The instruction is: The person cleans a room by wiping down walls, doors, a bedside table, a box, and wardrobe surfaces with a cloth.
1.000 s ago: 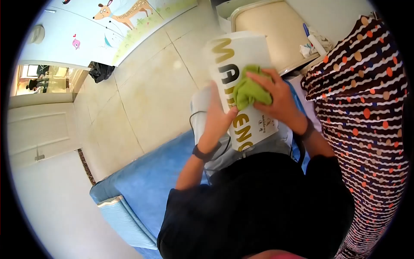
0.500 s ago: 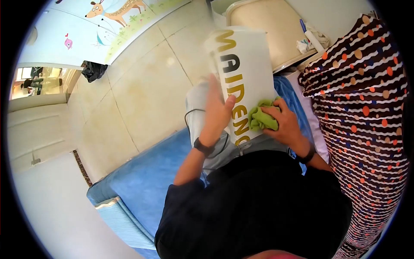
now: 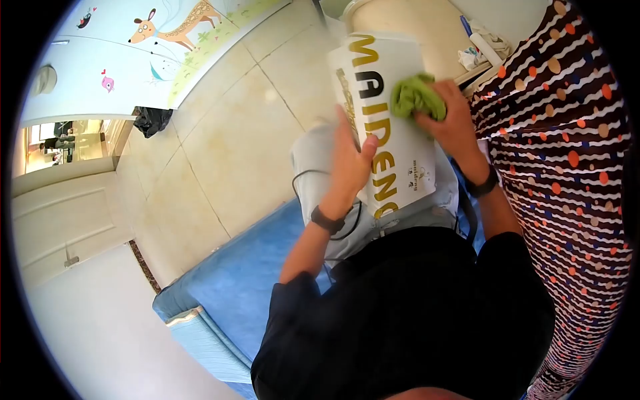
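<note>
A white box [image 3: 407, 143] with large gold and black letters rests on the lap, on light grey trousers [image 3: 313, 153]. My left hand [image 3: 352, 157] lies along the box's left side, thumb on its top face and fingers stretched along the side, steadying it. Bunched in my right hand [image 3: 455, 120] is a green cloth [image 3: 417, 98], which is over the upper right part of the box's face. The fingers of my right hand are closed around the cloth and partly blurred. Dark bands circle both wrists.
A beige chair or tray surface [image 3: 400, 20] is beyond the box, with a white roll [image 3: 485, 50] and crumpled tissue. Dotted patterned fabric [image 3: 560, 167] hangs at the right. Left are a blue bed edge [image 3: 233, 267], tiled floor [image 3: 227, 133] and a black bag [image 3: 153, 121].
My right hand with the green cloth first came down to the box's lower right, then went back up to its upper right. The box has tilted slightly, showing its left side.
</note>
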Demonstrator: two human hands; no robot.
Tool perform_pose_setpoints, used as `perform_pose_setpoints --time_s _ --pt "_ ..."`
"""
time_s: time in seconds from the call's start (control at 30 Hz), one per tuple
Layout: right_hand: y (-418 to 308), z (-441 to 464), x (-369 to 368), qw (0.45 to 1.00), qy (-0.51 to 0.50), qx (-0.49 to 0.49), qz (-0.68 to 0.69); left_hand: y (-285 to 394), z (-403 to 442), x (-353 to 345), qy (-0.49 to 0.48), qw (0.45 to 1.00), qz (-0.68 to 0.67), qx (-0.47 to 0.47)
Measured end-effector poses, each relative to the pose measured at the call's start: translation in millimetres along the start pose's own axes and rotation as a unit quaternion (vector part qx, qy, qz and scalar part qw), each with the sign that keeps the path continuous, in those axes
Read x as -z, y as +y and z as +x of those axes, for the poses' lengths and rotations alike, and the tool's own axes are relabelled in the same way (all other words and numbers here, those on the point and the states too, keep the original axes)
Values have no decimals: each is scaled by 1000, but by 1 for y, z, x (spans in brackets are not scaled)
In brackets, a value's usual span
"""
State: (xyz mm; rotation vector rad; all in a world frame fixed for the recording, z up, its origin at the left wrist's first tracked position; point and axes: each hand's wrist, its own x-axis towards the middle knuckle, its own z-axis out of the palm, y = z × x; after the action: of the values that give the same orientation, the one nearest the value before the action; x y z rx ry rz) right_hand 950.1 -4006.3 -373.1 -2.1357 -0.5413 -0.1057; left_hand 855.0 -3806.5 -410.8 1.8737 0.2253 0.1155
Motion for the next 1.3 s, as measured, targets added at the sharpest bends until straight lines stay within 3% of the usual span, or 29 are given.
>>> perform_pose_setpoints --time_s 0.17,0.23,0.3,0.43,0.47,0.6,0.73,0.83,0.87,0.97,1.1,1.23,1.3 --pt "3 -82 1 988 -144 -27 -41 -29 16 0 -18 996 -56 63" --pt "-7 -103 2 976 -214 -13 -41 -30 18 -4 -8 1000 -5 16" --pt "-11 -106 -2 980 -198 -1 -22 -25 21 -7 -3 998 49 -33" --pt "-5 -75 -5 988 -153 16 -4 -13 26 -6 -43 998 42 2" --pt "-2 -61 -6 994 -99 55 -4 -15 26 -7 -50 997 61 2" --pt "0 -7 -1 1000 -14 13 21 -4 27 -8 -75 993 94 15" --pt "38 19 -1 995 97 0 26 0 25 -12 -69 995 -70 16" --pt "66 20 -6 969 168 -40 175 -15 28 1 -85 983 -156 55" --pt "69 18 -6 950 156 -70 260 -22 27 10 -94 981 -160 51" --pt "50 12 -5 925 115 -36 360 -37 21 28 -87 959 -255 87" --pt "15 -4 4 890 21 -74 449 -31 8 43 -72 945 -294 122" --pt "-2 -35 16 949 14 136 284 -32 0 51 -67 951 -275 125" --pt "-17 -37 30 956 -18 162 244 -33 -10 53 -70 954 -262 127"
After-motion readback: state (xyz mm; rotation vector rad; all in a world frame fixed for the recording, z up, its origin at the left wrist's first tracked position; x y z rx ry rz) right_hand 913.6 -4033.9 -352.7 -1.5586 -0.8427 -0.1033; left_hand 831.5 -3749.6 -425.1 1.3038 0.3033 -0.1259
